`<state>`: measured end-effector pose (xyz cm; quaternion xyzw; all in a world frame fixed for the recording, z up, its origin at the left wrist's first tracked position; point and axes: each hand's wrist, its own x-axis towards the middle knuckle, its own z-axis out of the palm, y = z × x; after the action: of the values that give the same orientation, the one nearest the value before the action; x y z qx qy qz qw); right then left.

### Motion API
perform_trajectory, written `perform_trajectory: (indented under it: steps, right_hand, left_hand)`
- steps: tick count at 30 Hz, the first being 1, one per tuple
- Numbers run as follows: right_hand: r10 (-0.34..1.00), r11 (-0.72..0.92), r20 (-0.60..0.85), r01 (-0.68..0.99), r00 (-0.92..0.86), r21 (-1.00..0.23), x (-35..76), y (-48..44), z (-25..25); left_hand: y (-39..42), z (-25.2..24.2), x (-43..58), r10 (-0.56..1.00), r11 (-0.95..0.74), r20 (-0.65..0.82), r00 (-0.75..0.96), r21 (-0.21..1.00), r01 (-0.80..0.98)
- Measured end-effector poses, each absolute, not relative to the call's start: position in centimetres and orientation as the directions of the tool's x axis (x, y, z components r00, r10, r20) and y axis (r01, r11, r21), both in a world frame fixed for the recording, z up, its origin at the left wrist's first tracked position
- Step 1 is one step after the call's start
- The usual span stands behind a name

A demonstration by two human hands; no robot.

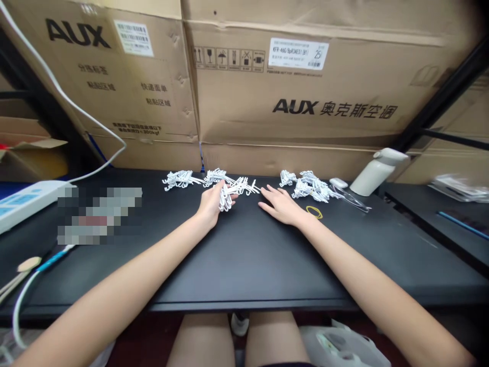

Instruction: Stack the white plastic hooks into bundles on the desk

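Left hand (210, 205) is closed around a bundle of white hooks (225, 201) over the matte black tabletop (244, 265) — the palm's hidden, so the exact count is lost. Right hand (280, 205) lies released, fingers spread, palm out of sight; whether a fingertip touches the bundle's straight ends is hard to tell. Slim, curl-ended pieces tangle in a left pile (179, 179) and a right pile (313, 186). There's a smooth, rounded bottle (370, 176), creased cardboard (244, 114) cut off above — and pixelation masks something at left.
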<state>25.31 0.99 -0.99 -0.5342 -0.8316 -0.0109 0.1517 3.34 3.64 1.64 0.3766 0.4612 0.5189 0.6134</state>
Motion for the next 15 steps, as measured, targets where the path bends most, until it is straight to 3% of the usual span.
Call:
perform_trajectory:
  steps: [4, 6, 11, 15]
  right_hand:
    - [0.908, 0.355, 0.243, 0.935, -0.34, -0.02, 26.0, 0.4, 0.1]
    - [0.931, 0.277, 0.253, 0.961, -0.264, -0.018, 26.4, 0.4, 0.4]
    - [0.948, 0.115, 0.317, 0.961, -0.031, -0.251, 26.8, 0.9, 0.0]
    - [0.896, 0.138, 0.439, 0.902, 0.062, -0.409, 27.0, 1.3, -0.4]
  left_hand:
    - [3.5, 1.8, 3.3, 0.982, 0.186, -0.188, 0.022, 0.933, -0.308]
    - [3.5, 1.7, 3.3, 0.982, 0.184, -0.187, 0.019, 0.933, -0.31]
    - [3.4, 1.5, 3.4, 0.993, 0.12, -0.12, 0.016, 0.964, -0.239]
    - [3.2, 1.3, 3.8, 0.999, 0.009, -0.002, 0.051, 0.992, -0.128]
